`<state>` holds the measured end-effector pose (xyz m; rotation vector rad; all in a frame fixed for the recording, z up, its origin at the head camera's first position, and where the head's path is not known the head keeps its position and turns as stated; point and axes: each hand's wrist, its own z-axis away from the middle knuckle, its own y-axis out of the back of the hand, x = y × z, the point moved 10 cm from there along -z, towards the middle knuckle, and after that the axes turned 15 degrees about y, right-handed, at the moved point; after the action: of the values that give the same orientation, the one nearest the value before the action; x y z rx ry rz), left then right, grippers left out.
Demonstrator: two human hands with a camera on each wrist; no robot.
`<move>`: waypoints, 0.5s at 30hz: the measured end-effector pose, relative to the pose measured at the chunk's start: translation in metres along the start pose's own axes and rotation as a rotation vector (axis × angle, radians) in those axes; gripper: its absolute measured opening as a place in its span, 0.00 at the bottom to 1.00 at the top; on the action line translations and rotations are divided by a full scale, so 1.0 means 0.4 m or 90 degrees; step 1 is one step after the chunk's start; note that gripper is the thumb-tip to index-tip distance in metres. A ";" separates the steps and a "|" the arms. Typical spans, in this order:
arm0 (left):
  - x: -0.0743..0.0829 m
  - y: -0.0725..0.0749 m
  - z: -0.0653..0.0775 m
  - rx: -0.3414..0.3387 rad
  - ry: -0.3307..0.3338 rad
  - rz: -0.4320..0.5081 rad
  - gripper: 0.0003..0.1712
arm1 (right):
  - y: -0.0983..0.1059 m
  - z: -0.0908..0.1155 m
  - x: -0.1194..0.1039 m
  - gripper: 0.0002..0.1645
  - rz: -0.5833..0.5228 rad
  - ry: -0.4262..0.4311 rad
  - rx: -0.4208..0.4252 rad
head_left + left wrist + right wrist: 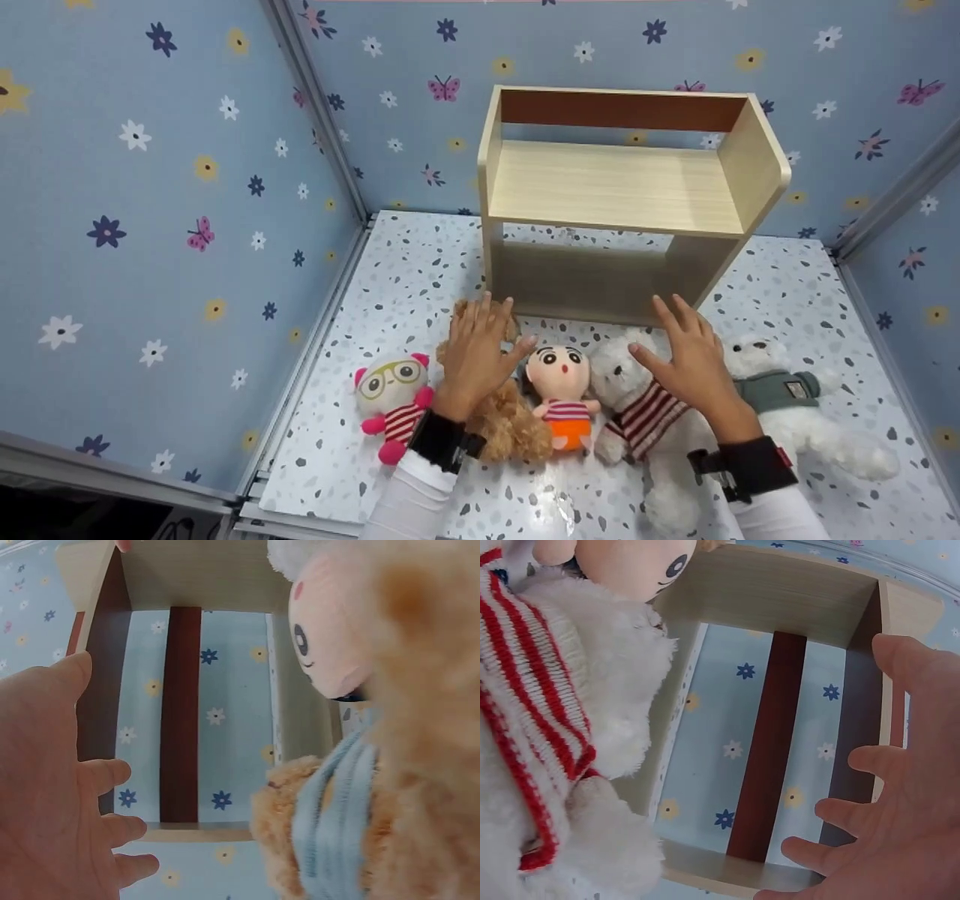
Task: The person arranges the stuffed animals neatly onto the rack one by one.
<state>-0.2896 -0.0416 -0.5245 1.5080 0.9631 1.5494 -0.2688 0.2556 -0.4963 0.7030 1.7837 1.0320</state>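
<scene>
My left hand is spread with straight fingers above a curly brown plush toy, partly hiding it. In the left wrist view that plush wears a light blue garment. Fingers also apart, my right hand hovers beside a white plush bear in a red-striped sweater. Between the hands lies a doll with a striped top and orange shorts. Both hands hold nothing. Just beyond the fingertips stands a two-tier wooden shelf, its front facing me.
At the left lies a plush toy with pink ears and glasses. Another white plush in a green top lies at the right. The speckled tabletop is bounded by flower-patterned walls with metal edge rails.
</scene>
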 end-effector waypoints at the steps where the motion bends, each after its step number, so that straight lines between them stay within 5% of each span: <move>1: -0.007 -0.008 0.002 -0.005 0.005 -0.002 0.49 | -0.004 0.006 0.005 0.55 0.001 -0.004 -0.002; 15: -0.089 -0.106 0.047 -0.038 0.065 -0.013 0.48 | -0.027 0.065 0.042 0.52 -0.006 -0.011 0.004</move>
<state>-0.2697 -0.0551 -0.5778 1.3853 0.9789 1.6394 -0.2521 0.2728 -0.5185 0.7044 1.7746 1.0123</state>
